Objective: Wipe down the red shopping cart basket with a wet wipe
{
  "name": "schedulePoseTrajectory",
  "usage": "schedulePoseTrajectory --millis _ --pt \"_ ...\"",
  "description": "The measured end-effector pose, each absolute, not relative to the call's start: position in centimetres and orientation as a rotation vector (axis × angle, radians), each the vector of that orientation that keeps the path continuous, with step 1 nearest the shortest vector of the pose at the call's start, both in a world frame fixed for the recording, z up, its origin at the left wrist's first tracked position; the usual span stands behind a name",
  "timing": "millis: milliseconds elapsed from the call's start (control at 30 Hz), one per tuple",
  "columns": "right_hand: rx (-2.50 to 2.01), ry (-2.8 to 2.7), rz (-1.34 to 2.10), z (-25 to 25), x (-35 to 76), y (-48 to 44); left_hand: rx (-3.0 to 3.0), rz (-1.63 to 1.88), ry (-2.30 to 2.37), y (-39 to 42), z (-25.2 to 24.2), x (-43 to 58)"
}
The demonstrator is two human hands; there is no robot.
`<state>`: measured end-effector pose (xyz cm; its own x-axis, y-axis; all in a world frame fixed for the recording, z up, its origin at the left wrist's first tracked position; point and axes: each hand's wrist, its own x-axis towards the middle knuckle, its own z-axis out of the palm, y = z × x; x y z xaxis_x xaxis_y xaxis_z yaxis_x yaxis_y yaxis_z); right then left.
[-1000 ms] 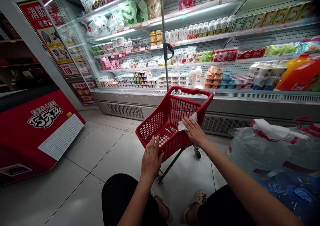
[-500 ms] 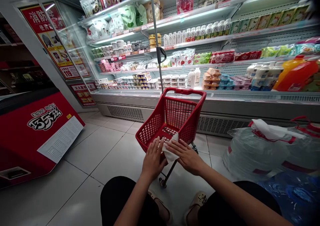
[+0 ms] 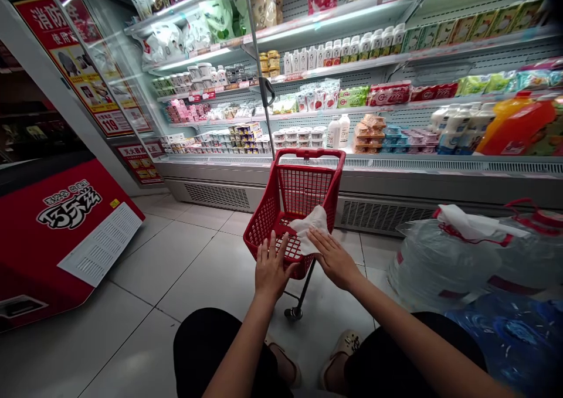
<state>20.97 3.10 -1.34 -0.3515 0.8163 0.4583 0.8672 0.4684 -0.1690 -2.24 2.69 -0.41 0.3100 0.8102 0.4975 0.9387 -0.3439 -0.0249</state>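
A red plastic shopping cart [image 3: 303,190] with lattice sides stands right in front of my knees. My left hand [image 3: 270,272] is at its near rim, fingers spread and palm down, holding nothing. Under the fingers of my right hand [image 3: 335,262] is a white wiping cloth [image 3: 311,229], spread over the cart's right near side. Those fingers are fairly straight and lie on top of the cloth; the thumb is mostly hidden. Whether the left fingertips touch the rim or hover over it, I cannot tell.
Behind the cart runs a refrigerated shelf unit [image 3: 246,169] of dairy goods and drinks, with a glass door edge and handle [image 3: 266,92]. A red freezer [image 3: 65,228] stands left. Bagged water jugs [image 3: 444,263] and blue bottles [image 3: 514,333] sit on the right.
The cart has turned and shifted slightly. My hands have moved apart; the cloth, bunched between them before, now lies spread out under my right hand, and my left hand is off it.
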Motion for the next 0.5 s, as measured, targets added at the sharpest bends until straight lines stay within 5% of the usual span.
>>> schedulePoseTrajectory --millis 233,500 --pt "-1.287 -2.3 -0.162 -1.4 20.7 -2.3 -2.381 -0.561 -1.442 1.2 -0.1 -1.9" --pt "-1.343 -2.225 -0.191 -0.1 22.4 1.9 -2.488 -0.466 -1.362 4.5 2.0 -8.3"
